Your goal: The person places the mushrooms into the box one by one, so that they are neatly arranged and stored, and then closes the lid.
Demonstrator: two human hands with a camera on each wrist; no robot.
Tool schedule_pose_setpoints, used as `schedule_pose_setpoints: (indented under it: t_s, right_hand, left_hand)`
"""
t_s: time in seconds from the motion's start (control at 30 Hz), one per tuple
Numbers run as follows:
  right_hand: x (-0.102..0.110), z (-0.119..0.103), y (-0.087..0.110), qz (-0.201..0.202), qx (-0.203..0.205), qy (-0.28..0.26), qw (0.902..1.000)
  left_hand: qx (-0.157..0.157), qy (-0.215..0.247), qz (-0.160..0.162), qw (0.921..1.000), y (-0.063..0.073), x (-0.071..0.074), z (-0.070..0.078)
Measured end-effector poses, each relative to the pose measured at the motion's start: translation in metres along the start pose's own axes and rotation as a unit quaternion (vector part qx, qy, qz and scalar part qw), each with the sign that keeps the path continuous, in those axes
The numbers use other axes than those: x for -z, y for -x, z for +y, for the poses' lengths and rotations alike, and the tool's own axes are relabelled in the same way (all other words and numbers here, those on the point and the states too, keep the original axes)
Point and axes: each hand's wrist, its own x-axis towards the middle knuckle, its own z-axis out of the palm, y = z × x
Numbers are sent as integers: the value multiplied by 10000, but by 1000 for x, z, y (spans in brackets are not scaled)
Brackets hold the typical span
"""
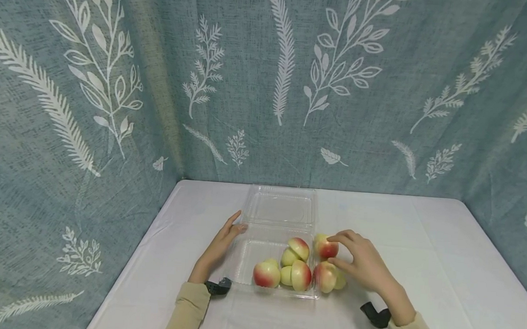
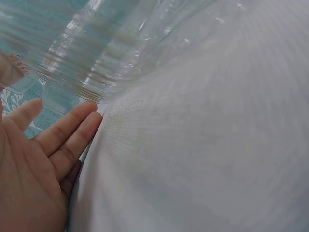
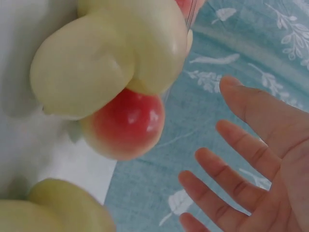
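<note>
A clear plastic clamshell box (image 1: 253, 250) lies with its lid (image 1: 280, 208) folded back. Several yellow-green fruits with red blush, like apples or peaches, sit inside; one round fruit (image 1: 266, 273) is at the front. Along the box's left side rests my left hand (image 1: 221, 241), its straight fingertips at the plastic wall (image 2: 91, 63). Outside the right wall are a red-cheeked fruit (image 1: 326, 246) farther back and a paler pair (image 1: 327, 276) nearer. Over these hovers my right hand (image 1: 365, 262), fingers spread; the right wrist view shows it apart from the pale fruit (image 3: 82, 67) and red fruit (image 3: 133, 123).
A white cloth covers the table (image 1: 397, 229). Blue-green curtains (image 1: 258, 85) with white leaf prints stand behind it and at both sides. Another pale fruit (image 3: 72, 208) shows at the lower left of the right wrist view.
</note>
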Motion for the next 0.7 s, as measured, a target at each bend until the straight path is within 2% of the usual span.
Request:
schedule_pose_setpoints:
  t_s: [0.13,0.37,0.7]
  right_hand:
    - [0,6,3,25,65,69,10000]
    - [2,14,7,46,80,121,9999]
    - [9,24,13,-5,-74,120,9999]
  left_hand:
    - [-33,-14,-26,10000,-2,0,-3]
    - [20,-181,-184,9997,12,-1,32]
    - [0,-27,-176,9998,11,-1,30]
